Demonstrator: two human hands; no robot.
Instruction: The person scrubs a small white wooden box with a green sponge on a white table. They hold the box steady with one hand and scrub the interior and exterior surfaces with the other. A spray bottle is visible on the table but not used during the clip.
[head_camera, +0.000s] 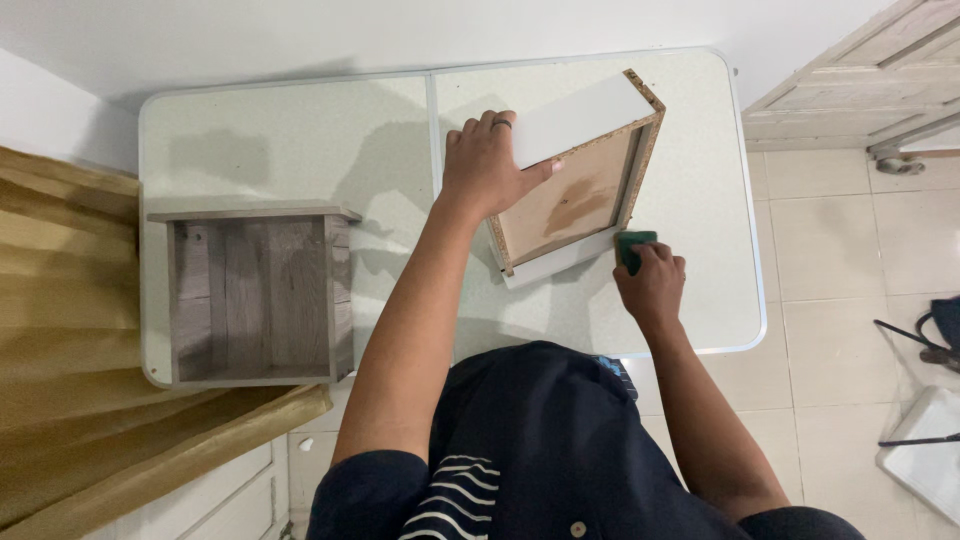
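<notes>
A small white drawer box (575, 190) with a bare wooden bottom and raw chipboard edges stands tilted on the white folding table (300, 130). My left hand (487, 165), a ring on one finger, grips the drawer's far white wall and steadies it. My right hand (652, 280) is closed on a green sanding block (633, 243), which presses against the drawer's near right corner.
A grey wood-grain drawer (255, 290) lies on the table's left side, open face up. A yellow-brown curtain (60, 340) hangs at the left. A pale panelled door (860, 75) is at the upper right, with a tiled floor (840, 260) below it.
</notes>
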